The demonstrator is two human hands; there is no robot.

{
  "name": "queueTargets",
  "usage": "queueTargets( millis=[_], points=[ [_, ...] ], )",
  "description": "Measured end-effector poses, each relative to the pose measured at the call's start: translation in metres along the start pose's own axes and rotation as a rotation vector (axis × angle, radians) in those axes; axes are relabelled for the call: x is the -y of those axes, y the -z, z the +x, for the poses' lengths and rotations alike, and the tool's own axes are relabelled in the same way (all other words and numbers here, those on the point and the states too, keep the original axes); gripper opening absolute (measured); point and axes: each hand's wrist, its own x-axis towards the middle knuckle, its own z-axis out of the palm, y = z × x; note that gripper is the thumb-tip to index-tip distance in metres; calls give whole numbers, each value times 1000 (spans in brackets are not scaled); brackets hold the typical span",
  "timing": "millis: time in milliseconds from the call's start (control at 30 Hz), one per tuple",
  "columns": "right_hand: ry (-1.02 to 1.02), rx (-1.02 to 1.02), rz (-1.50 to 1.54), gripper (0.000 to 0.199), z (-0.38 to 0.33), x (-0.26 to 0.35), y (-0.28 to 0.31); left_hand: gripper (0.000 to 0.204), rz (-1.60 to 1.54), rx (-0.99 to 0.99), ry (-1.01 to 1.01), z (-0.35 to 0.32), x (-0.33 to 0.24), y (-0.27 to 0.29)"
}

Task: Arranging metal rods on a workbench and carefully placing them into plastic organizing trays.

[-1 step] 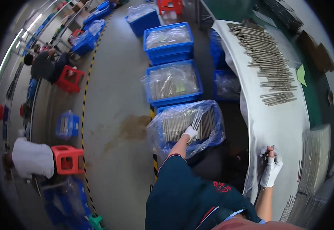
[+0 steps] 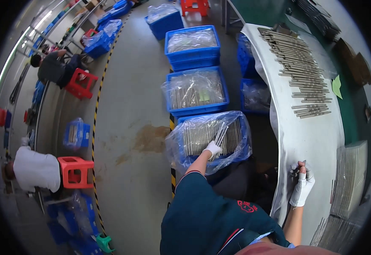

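Nearest the body, the right hand (image 2: 302,187) in its white glove rests on the edge of the white-covered surface (image 2: 304,136), its fingers curled shut around something small and dark that I cannot make out. The left hand (image 2: 213,148), also gloved, reaches down into the plastic-lined blue crate (image 2: 211,138) beside the surface, fingers closed around a small bunch of metal rods (image 2: 220,134) whose far ends stick up above the packed layer. To lift that bunch well, it seems best to keep the rods parallel and pinched near the middle, so none fan out or slide back, and to raise them clear of the loose plastic liner, which could snag an end. Bracing on the surface edge with the right hand looks sensible while leaning over. Farther along the surface, the laid-out rods (image 2: 300,72) lie crosswise in a long row, so a fresh handful would likely sit best at the near end of it, aligned the same way. Beyond the crate stand more lined blue crates (image 2: 196,91), and people work at red stools (image 2: 75,171) across the aisle.
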Motion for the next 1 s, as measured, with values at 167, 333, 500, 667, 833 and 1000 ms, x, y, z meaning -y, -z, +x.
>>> queueTargets(
  millis=[167, 333, 500, 667, 833, 1000],
  points=[
    [49, 43, -17, 28, 8, -5, -2, 30, -311, 128, 15, -126, -9, 25],
    [-13, 87, 17, 36, 15, -8, -1, 26, -523, 163, 3, -241, -61, 48],
    [544, 319, -282, 64, -19, -2, 5, 25, -548, 455, -162, -292, -122, 48],
    [1171, 449, -1146, 81, -96, 74, -3, 29, -398, 922, -223, -336, -200, 14],
    [1162, 298, -1330, 46, -146, 111, 24, 14, 34, 1308, 86, -369, -256, -50],
    [818, 131, -1324, 48, -173, 64, 100, 33, 217, 1608, 29, -395, -287, -112]
  ],
)
